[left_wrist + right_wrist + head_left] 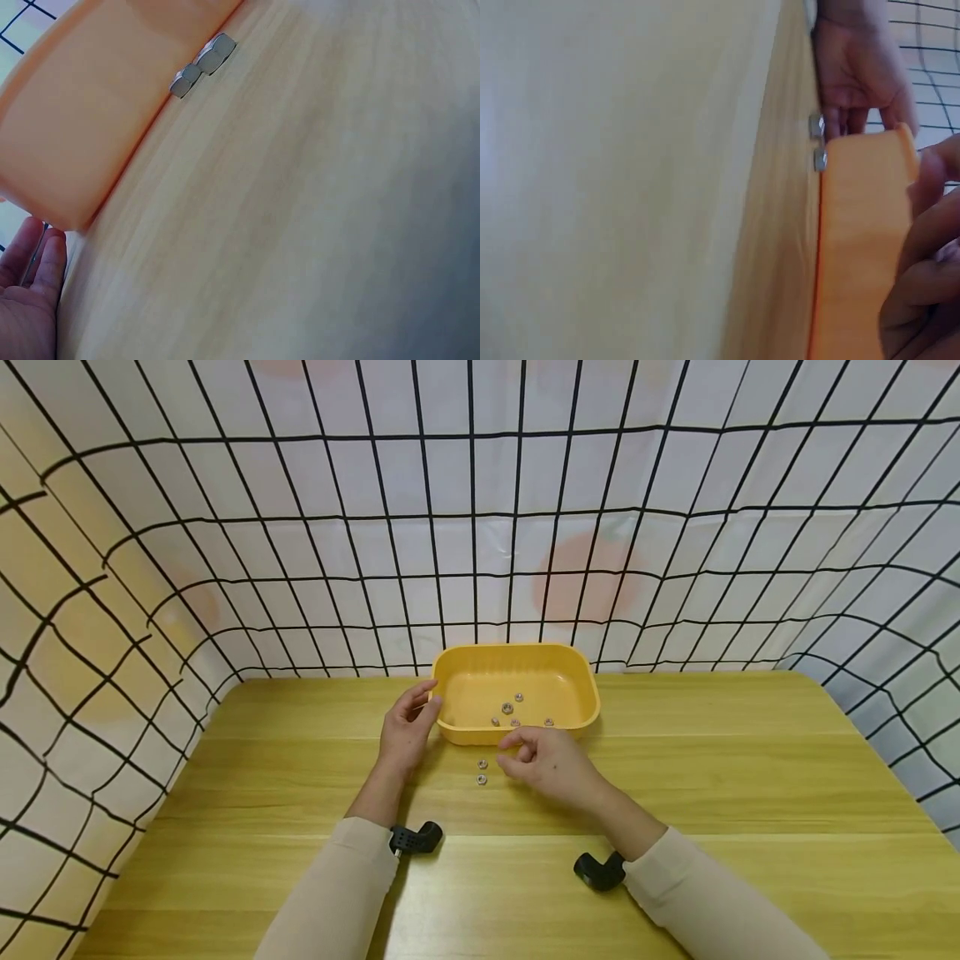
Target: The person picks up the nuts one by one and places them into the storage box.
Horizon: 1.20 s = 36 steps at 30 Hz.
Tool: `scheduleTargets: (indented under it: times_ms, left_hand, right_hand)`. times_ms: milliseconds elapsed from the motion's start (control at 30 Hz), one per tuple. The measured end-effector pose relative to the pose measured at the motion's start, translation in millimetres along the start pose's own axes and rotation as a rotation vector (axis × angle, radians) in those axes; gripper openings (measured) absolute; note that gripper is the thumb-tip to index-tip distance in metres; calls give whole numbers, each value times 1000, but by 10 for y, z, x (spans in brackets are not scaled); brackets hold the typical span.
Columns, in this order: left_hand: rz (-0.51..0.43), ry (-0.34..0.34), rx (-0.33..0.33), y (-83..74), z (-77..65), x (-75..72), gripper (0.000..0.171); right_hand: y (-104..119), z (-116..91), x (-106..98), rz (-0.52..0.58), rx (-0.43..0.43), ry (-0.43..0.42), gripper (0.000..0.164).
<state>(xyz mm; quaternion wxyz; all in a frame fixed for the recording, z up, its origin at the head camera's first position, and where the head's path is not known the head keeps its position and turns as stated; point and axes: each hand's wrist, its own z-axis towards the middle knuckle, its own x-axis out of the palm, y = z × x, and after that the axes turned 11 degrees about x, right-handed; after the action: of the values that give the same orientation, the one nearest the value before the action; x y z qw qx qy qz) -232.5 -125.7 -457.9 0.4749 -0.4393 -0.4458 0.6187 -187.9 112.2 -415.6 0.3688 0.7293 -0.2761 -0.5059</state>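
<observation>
A yellow plastic bin stands on the table, with several hex nuts lying on its floor. In front of it, two more hex nuts lie in a line on the wood. My left hand is at the bin's left end, fingers loosely extended and fingertips right at the rim. My right hand hovers by the front wall, just right of the two nuts. Its fingers are curled, with thumb and index tips slightly apart. A pale spot shows among the curled fingers; I cannot tell whether it is a nut.
The wood-grain table extends to both sides and toward me. A black wire grid with pale printed cloth behind it encloses the back and sides. Each wrist wears a black camera mount.
</observation>
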Motion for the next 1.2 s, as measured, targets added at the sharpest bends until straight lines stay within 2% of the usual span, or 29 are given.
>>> scheduleTargets:
  times_ms: [233,467,833,1200]
  left_hand:
    - [0,0,-2,-3,-8,-2,36]
    - [7,-1,-19,-11,-11,-2,36]
    - [13,-3,-17,-6,-2,-4,36]
    - [7,4,-7,6,-2,1,37]
  right_hand:
    - [-109,21,105,-32,-6,28,17]
    - [-214,42,235,-122,-48,51,14]
    - [-161,88,374,-251,-71,-33,13]
    - [-140,72,438,-300,-76,-84,8]
